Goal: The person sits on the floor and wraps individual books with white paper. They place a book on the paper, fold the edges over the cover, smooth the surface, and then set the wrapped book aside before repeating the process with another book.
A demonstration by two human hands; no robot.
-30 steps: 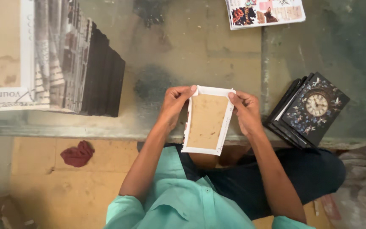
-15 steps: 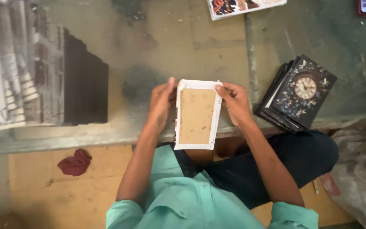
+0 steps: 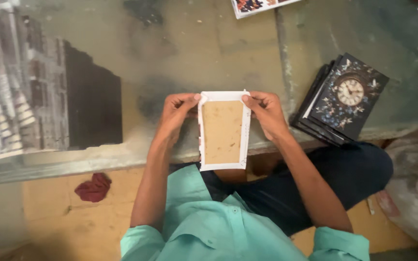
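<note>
I'm looking straight down on a small rectangular board [image 3: 222,131], brown in the middle with a white paper border folded around its edges. It sits upright in front of me, its upper part over the near edge of the glass-topped bench [image 3: 209,43], its lower end hanging past that edge above my lap. My left hand [image 3: 176,116] has its grip closed on the board's upper left side, fingertips pressing on the white border at the top corner. My right hand [image 3: 266,112] mirrors it, pinching the upper right edge, thumb and fingers curled onto the border. So both hands are holding the board between them, right at its top corners.

Moving outward, to my right a stack of dark panels [image 3: 340,100] lies on the bench, tilted, the top one showing a clock face [image 3: 350,92] amid pale floral decoration. Far left, a big pile of dark flat sheets [image 3: 59,92] stands on the bench. At the top edge, a colourful printed sheet [image 3: 260,6] pokes in. Down on the tan floor, left of my teal sleeve, lies a crumpled red rag [image 3: 94,187].
</note>
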